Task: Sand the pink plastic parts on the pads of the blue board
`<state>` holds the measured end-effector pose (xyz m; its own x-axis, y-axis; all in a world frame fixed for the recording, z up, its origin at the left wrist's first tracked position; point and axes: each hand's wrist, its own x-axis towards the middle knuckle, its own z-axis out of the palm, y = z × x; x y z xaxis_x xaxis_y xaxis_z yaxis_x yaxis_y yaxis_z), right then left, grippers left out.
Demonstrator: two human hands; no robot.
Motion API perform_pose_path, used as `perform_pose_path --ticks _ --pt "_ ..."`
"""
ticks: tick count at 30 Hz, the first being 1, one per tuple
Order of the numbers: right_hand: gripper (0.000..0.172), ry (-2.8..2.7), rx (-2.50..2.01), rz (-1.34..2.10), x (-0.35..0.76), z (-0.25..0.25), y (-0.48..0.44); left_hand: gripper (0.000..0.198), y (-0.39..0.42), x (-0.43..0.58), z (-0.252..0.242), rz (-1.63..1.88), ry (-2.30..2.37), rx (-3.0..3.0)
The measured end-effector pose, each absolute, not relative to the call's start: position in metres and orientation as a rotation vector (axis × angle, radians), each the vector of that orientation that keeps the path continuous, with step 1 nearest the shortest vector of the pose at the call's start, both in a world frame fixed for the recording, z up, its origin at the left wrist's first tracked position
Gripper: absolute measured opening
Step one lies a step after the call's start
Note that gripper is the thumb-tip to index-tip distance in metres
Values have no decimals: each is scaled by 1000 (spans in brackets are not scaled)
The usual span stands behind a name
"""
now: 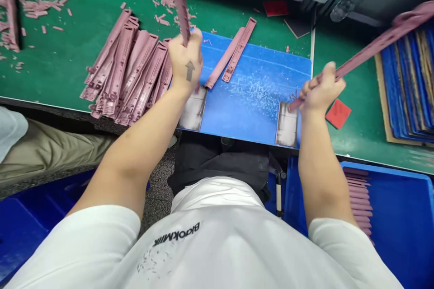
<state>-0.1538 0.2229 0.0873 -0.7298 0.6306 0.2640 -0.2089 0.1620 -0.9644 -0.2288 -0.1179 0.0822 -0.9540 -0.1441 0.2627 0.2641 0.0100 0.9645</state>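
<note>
Pink strip in the right hand: fingers closed tight on its lower end, the rest slanting up to the right over the green table. Left hand is fisted around a second strip, held upright above the blue mat. Beyond, two loose strips lie on the mat; a pile sits left.

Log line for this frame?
left hand: grips upright pink strip | right hand: grips slanted pink strip | blue mat: two strips lying | pink pile: left of mat
</note>
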Motion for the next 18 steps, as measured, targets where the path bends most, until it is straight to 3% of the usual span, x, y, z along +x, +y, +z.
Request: perform_pose_path --ticks 3,7,10,18 --pt "68 -1720 -349 1529 -132 88 215 80 -118 -201 90 -2008 -1908 -132" --pt "73 -2024 -371 1530 -117 94 209 79 -116 -187 92 -1993 -2072 -130" --pt "74 -1988 -397 1430 -115 100 206 88 -118 -186 88 -1937 -1828 -188" --pt "78 -2020 -380 1601 -110 101 209 85 -125 -180 86 -2072 -1855 -150"
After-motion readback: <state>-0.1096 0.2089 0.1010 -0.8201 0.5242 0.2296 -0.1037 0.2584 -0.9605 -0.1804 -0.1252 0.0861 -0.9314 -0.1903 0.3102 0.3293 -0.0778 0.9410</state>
